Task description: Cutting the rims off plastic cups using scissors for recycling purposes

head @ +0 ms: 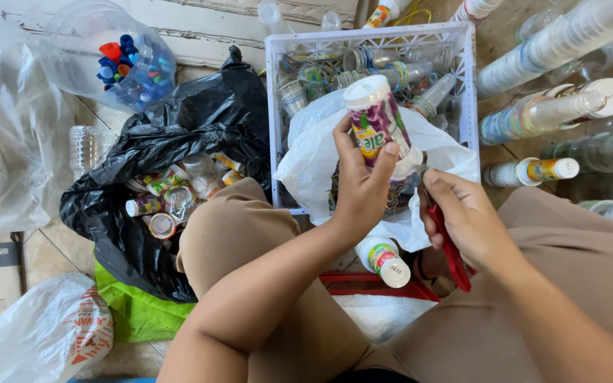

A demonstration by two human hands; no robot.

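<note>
Two hands work: my left hand (pixel 363 186) clamps the light, thin, slippery plastic bottle (pixel 379 126) mid-body, while just below, my right hand (pixel 462 213) is closed on a red-handled cutter (pixel 450 248).

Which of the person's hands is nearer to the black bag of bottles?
Left. The left hand holds a small bottle just right of the black bag. The right hand, gripping a red tool, is farther right, beyond the left hand.
</note>
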